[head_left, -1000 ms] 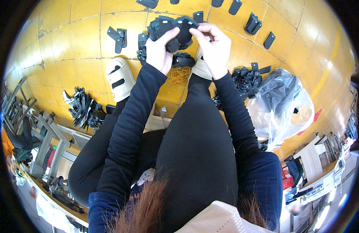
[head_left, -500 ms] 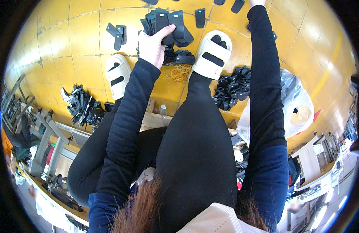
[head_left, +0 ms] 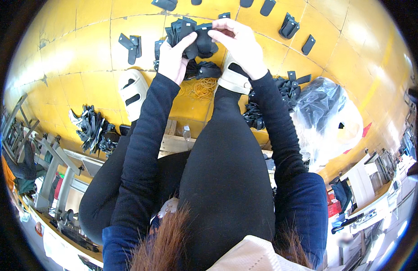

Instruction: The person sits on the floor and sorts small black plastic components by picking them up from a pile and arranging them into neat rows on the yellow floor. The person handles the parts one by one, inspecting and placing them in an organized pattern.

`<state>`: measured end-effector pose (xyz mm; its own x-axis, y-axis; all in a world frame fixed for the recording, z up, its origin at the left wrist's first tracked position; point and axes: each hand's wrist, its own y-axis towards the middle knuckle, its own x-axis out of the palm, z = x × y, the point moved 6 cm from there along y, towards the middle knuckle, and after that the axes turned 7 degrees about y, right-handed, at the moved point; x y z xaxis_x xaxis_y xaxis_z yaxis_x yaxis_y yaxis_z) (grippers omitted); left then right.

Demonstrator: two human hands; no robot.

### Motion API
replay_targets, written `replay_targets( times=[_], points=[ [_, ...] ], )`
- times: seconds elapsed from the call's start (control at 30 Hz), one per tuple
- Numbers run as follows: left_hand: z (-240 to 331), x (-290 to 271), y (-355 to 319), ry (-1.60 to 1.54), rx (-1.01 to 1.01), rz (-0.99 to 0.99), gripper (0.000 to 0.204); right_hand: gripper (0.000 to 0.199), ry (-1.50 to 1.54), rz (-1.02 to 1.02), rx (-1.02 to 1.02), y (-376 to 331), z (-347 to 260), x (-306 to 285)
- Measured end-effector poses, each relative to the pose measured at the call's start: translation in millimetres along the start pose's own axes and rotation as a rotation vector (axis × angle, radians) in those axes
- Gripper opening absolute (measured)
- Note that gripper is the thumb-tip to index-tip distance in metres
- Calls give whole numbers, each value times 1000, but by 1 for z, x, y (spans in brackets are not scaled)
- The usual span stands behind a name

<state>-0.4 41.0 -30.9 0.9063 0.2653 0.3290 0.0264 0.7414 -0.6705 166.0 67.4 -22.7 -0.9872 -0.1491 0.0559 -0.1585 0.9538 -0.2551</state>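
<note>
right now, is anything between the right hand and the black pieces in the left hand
Nothing visible: the right hand has its thumb and fingers at the edge of the black pieces in the left hand. The right sandal and yellow bands are down at the floor, not between them.

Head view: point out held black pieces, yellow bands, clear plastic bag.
Held black pieces [head_left: 186, 28]: head view, upper part of the fan.
Yellow bands [head_left: 203, 89]: head view, middle of the pile.
Clear plastic bag [head_left: 325, 118]: head view, crumpled middle.
</note>
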Motion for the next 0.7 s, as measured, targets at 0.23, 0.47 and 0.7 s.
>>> replay_targets(
  times=[0.23,0.47,0.7],
  points=[
    [-9,18,-10,-227,-235,-230,39,22,-192,673,-71,-19,35,-144],
    [-6,32,-13,-27,-158,-265,42,27,-455,925,19,-35,81,-228],
    [-7,25,-13,-23,-132,-181,30,27,202,315,101,-24,-15,-64]
  ],
)
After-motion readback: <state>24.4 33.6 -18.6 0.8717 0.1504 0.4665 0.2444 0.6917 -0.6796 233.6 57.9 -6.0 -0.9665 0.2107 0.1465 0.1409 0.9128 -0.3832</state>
